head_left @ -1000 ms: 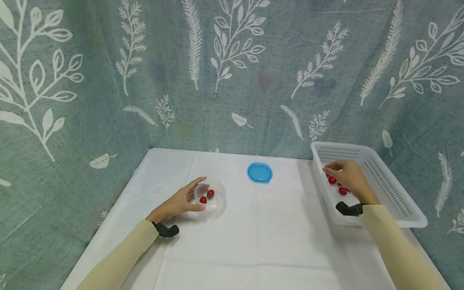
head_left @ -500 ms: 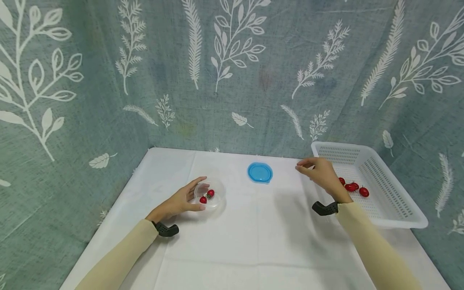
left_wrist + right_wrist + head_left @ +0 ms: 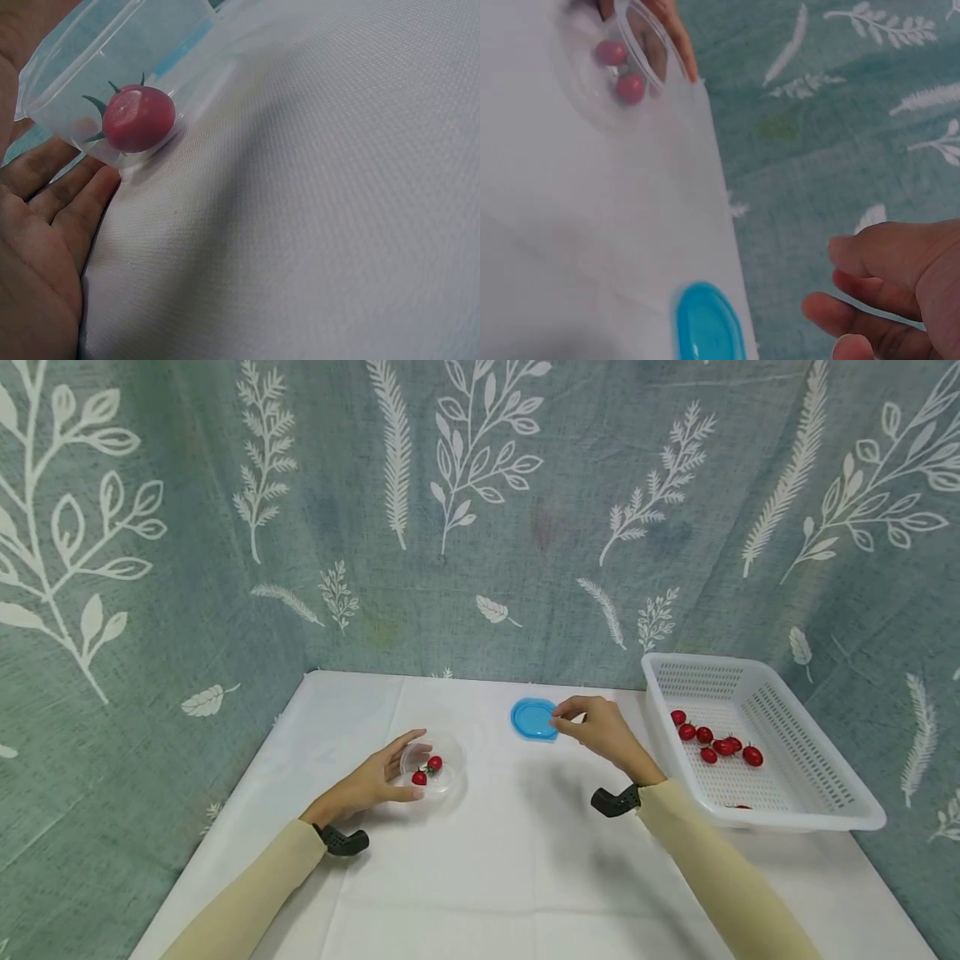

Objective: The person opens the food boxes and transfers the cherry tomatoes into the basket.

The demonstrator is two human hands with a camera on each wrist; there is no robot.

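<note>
My left hand holds a clear plastic container on the white table, thumb at its near side and fingers round the far side. Inside lie two cherry tomatoes with green stems; one tomato shows through the wall in the left wrist view. My right hand hovers over the table, its fingertips overlapping the right edge of a blue lid in the head view. The right wrist view shows loosely bent fingers, with nothing visible between them.
A white perforated basket stands at the right, with several cherry tomatoes on its bottom. A green-grey leaf-patterned curtain borders the back and sides of the white-covered table.
My right hand has moved left from over the basket to beside the blue lid, uncovering the tomatoes there. My left hand stays at the container.
</note>
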